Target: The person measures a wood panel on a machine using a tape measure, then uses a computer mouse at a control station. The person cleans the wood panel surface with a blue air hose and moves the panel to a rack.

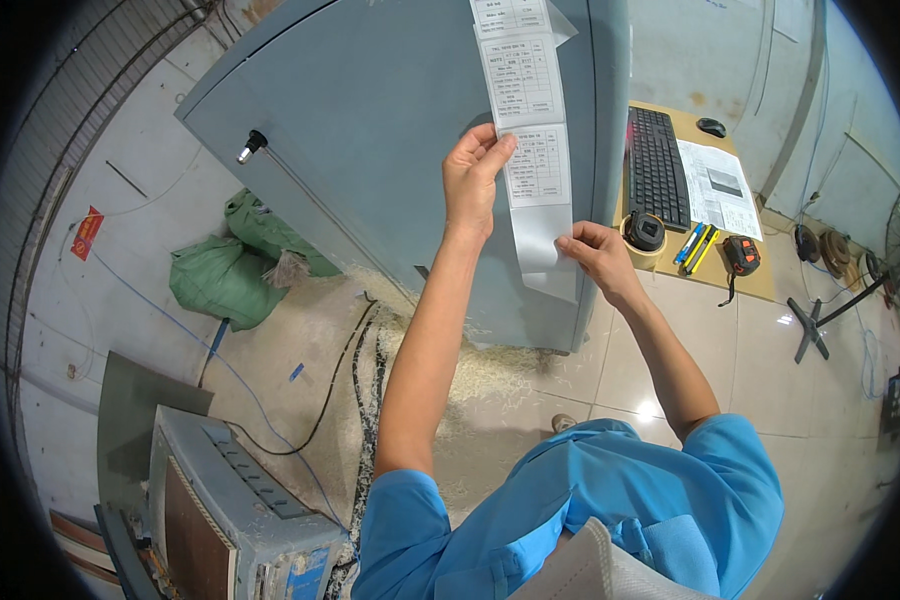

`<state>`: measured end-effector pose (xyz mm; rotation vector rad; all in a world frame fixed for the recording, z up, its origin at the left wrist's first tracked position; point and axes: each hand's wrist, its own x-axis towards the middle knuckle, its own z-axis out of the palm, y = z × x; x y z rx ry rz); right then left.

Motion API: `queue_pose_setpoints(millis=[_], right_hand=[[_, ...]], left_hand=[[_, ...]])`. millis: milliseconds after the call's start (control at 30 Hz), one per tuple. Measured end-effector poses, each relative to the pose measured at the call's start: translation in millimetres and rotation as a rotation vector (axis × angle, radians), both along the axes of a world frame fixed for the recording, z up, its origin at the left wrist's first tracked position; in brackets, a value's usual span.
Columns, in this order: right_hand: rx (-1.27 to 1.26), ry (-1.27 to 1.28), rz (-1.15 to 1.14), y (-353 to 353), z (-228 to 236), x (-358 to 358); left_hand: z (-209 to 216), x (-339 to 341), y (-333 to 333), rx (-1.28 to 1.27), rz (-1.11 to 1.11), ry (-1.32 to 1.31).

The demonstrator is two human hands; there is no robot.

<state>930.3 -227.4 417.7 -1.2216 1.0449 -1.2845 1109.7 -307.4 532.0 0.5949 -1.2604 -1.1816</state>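
Observation:
A long strip of white printed labels (535, 165) hangs in front of a grey metal cabinet (360, 130), its lower end blank and curling. My left hand (472, 180) pinches the strip's left edge about midway, thumb on the printed face. Lower down, my right hand (602, 258) has its thumb and fingers closed on the right edge beside the blank part. The top of the strip runs out of view, and a bent flap shows near its upper right.
To the right, a desk (760, 270) bears a keyboard (658, 165), mouse (711, 127), printed sheet (715, 190), pens (698, 248), a tape measure (741, 255) and a tape roll (644, 232). Green sacks (225, 275), a grey machine (240, 490) and cables stand left; pale shavings (510, 375) litter the floor.

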Motion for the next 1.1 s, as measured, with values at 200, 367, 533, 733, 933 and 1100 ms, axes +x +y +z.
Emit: queue_pose_setpoints(millis=[200,367,533,733,933,1100], right_hand=[[-0.259,0.178,-0.247,-4,19,-3],[-0.643,0.402,-0.573,3,85,-14],[-1.251,0.867,-0.569,-14,152,-2],[-1.405,1.226,-0.38,-43,196,1],[-1.509,1.362,-0.264,-47,206,-1],[-1.49,1.447,-0.239,-48,205,0]], left_hand=[[3,1,3,-0.028,0.032,-0.021],[7,2,4,-0.047,0.046,-0.057],[10,0,6,-0.133,0.067,-0.081],[19,2,8,-0.274,0.119,-0.189],[25,7,7,-0.516,0.257,-0.377],[24,8,7,-0.528,0.284,-0.387]])
